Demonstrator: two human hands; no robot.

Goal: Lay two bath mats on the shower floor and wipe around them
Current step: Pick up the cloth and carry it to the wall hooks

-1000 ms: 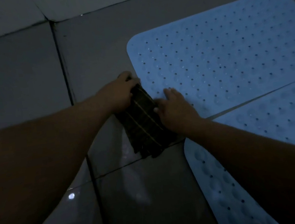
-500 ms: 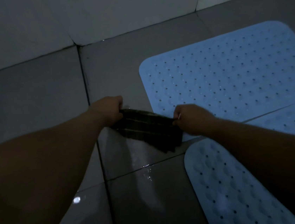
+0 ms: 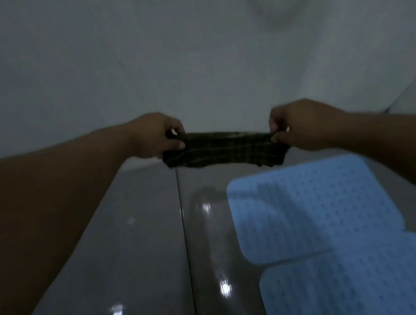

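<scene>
Dark plaid cloth [image 3: 222, 148], pinched taut between left hand [image 3: 156, 134], right hand [image 3: 300, 124]

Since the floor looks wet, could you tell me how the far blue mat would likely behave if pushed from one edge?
The far blue mat is thin and lies flat, so it probably buckles rather than moves stiffly. The glossy floor may let it slide.

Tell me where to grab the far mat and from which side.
Take the far mat by its near-left rounded corner, coming in from the left over the bare floor. That corner lies flat and exposed; the near mat meets its near edge. Both the left hand and right hand now hold the cloth, so free one first.
</scene>
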